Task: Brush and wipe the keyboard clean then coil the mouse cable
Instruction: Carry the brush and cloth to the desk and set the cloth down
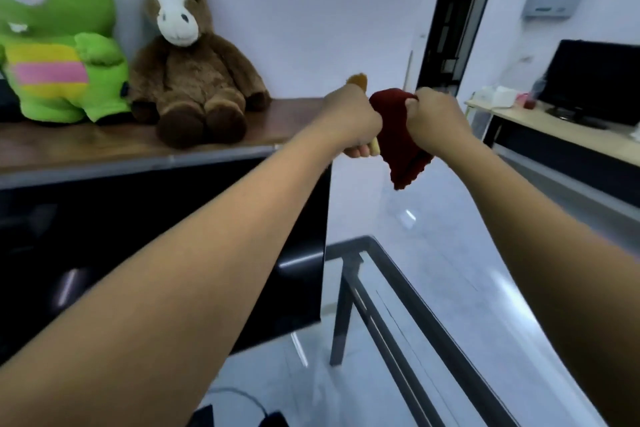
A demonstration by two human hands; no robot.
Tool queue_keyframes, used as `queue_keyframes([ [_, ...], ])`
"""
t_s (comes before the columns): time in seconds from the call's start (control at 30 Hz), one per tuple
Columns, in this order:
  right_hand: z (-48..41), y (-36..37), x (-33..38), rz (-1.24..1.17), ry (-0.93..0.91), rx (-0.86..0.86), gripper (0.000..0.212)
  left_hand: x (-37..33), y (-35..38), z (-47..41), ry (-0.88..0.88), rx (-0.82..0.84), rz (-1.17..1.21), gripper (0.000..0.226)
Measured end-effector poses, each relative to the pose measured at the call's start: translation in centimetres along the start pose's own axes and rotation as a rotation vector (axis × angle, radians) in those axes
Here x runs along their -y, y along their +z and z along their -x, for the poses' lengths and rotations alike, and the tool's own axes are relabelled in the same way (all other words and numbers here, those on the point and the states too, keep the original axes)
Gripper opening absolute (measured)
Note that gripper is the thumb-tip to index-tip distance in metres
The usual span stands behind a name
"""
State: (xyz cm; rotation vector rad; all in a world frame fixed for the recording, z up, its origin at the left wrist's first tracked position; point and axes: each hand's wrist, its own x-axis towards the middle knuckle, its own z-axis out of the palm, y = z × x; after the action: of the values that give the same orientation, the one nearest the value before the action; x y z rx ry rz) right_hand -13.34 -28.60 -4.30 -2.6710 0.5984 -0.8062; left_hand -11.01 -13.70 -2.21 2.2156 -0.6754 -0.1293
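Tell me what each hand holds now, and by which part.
The left hand grips the brush round its handle. The right hand pinches the red cloth by its top edge; the rest hangs down.

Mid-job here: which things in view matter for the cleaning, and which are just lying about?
Job: brush in left hand; red cloth in right hand; thin cable, bottom edge.
Lying about: green plush toy; brown plush horse; monitor; glass table.

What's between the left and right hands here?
A dark red cloth, gripped by the right hand, next to the left hand, which holds a brush; head view.
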Motion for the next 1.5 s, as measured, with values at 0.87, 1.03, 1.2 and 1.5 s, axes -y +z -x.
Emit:
queue_keyframes([
  [0.87, 35.7, 24.6, -13.9, -0.084, 0.387, 0.532, 0.033, 28.3, 25.3, 20.3, -0.844, 0.555, -0.027, 0.020],
  [1.03, 36.2, 25.4, -14.9, 0.148, 0.230, 0.496, 0.030, 29.3, 26.5, 20.6, -0.773, 0.541, -0.032, 0.029],
  [1.2, 36.3, 24.6, -10.9, 0.076, 0.002, 0.301, 0.018, 28.9, 25.7, 19.6, -0.718, 0.576, -0.166, 0.024],
  [1.5, 40.4, 26.5, -4.6, 0.276, 0.049, 0.766, 0.031, 35.2, 14.8, 24.5, -0.398, 0.165, -0.251, 0.025],
])
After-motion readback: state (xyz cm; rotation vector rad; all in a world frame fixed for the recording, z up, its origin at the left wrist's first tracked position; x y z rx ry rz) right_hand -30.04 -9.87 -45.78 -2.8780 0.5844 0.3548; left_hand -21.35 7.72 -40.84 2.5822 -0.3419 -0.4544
